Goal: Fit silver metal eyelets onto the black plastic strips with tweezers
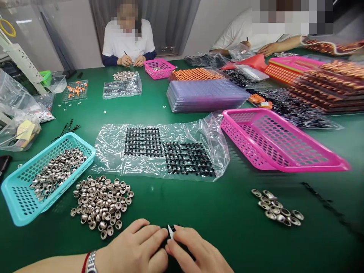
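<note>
At the near edge of the table, my left hand (139, 246) and my right hand (196, 248) meet, fingers closed. A thin white pointed tool (170, 232) sticks up from the fingers of my right hand. Between the fingertips a small black part (174, 228) shows, pinched by my left hand; most of it is hidden. Left of my hands lies a heap of silver metal rings (102, 203). A smaller group of silver rings (277, 208) rests to the right, beside a thin black strip (321, 197).
A blue basket (17, 176) of silver rings stands left. Ahead, black strips (189, 158) lie on a clear plastic bag (109, 142). A pink basket (284, 140) and stacked clear trays (204, 96) are farther right. Two co-workers (127, 41) sit across the table.
</note>
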The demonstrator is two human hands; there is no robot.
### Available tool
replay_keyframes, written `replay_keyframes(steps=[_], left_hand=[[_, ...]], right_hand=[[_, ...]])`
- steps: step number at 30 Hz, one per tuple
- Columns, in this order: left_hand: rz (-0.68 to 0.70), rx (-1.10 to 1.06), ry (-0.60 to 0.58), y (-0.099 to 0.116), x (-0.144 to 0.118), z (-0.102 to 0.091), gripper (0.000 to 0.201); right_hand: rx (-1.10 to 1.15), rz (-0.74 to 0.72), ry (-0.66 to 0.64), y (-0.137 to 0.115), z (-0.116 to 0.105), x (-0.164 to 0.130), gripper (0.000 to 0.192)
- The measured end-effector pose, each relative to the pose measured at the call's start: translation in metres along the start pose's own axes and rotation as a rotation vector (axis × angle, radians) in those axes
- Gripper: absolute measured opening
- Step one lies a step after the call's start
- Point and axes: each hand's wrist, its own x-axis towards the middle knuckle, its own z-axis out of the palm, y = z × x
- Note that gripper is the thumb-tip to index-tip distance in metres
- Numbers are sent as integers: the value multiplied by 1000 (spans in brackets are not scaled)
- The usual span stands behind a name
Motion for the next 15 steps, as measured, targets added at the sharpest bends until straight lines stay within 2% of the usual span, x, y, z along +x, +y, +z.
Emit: replay_keyframes(steps=[3, 5, 10, 15], left_hand=[[-1, -18, -54, -1, 0, -3, 26], [-8, -42, -94, -1, -1, -6, 18], [-42, -87, -129, 0, -2, -8, 9], [-102, -164, -69, -3, 1, -8, 6]], right_hand=[[75, -20, -135, 4, -6, 11, 30], [148, 35, -154, 4, -8, 17, 26], [361, 301, 48, 7, -1, 23, 13], [501, 535, 162, 7, -4, 27, 12]])
